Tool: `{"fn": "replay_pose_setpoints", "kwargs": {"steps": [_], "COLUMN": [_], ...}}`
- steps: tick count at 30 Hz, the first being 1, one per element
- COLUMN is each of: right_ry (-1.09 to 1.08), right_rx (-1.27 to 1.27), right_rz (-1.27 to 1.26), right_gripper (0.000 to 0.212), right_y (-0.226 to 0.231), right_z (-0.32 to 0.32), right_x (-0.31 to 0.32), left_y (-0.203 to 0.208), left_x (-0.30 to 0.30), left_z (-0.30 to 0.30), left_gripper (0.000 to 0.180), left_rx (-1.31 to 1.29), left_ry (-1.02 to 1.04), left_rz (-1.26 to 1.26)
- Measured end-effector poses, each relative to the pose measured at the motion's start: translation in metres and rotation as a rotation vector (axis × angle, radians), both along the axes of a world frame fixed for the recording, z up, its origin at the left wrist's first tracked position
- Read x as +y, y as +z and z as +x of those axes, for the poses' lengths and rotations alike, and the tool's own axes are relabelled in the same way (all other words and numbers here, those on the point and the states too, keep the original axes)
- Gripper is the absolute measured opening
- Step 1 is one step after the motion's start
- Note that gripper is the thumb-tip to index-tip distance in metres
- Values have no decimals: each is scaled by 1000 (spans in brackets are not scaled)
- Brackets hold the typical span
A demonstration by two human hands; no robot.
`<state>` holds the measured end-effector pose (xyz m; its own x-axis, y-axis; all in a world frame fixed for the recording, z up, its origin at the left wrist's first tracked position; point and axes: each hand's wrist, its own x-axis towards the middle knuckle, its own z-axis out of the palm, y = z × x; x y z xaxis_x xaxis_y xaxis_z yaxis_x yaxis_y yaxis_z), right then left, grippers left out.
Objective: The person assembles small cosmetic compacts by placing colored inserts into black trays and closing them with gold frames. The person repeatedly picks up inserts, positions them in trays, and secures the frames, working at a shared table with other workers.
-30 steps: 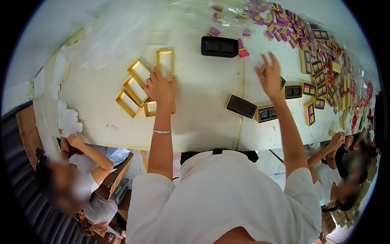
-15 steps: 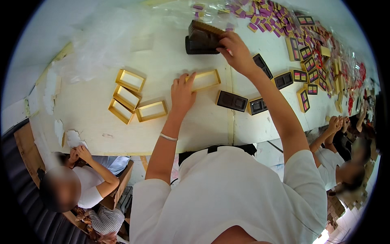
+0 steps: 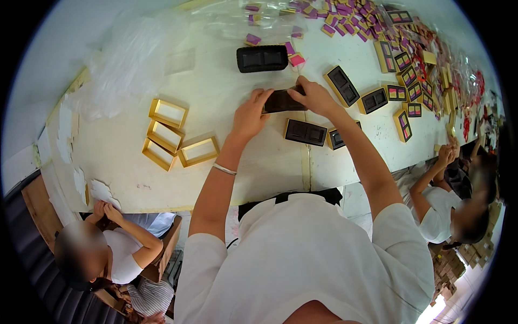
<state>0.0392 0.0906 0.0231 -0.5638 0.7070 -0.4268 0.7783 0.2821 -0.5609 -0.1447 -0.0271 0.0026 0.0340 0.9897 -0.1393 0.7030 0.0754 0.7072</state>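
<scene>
A black plastic insert tray (image 3: 281, 101) is held between my two hands over the middle of the white table. My left hand (image 3: 251, 115) grips the left end, closed on the gold cardboard box frame, most of which is hidden by the tray and fingers. At the right end my right hand (image 3: 314, 97) pinches the tray, its thumb lying over the top. Whether the tray is fully inside the frame I cannot tell. Just beyond lies a stack of black trays (image 3: 262, 58). Close to my right wrist is a gold box with a black insert (image 3: 305, 132).
Several gold frames (image 3: 198, 151) lie at left. More boxes with black inserts (image 3: 341, 86) and filled boxes (image 3: 402, 125) stand at right, below a heap of purple-and-gold pieces (image 3: 345, 21). Clear plastic sheeting (image 3: 127, 65) covers the far left. People sit at both sides.
My right hand has brought a tray from the stack toward me, to the gold frame at my left hand. The left hand has shifted slightly right, lifting its frame's end.
</scene>
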Motion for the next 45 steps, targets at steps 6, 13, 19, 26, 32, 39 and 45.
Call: {"fn": "replay_pose_setpoints", "kwargs": {"steps": [6,13,19,26,32,39,45], "right_ry": [-173,-319,-241,-7,21,3,362], "right_rx": [-29,289,112,62,177,181,193], "right_rz": [429,380,434,892,569,743,857], "right_gripper": [46,17,12,31,41,44,18], "right_y": [-2,-25,-32,-39,-58,-4,4], "right_z": [-16,2,-3,5,51,82,-48], "right_x": [-37,-42,-44,-40,1,25,20], "left_y": [-2,-8,-9,-16,20,41,17], "left_x": [2,-1,-2,-2,-10,-164,-142], "left_z": [2,11,15,19,12,-98,-72], "left_gripper": [63,64,65,66,67,82,74], "left_rx": [-67,-133,-133,-114,-251,490,519], "left_ry": [34,87,107,141,176,208,178], "left_rz": [26,47,59,113,-79,-189,-57]}}
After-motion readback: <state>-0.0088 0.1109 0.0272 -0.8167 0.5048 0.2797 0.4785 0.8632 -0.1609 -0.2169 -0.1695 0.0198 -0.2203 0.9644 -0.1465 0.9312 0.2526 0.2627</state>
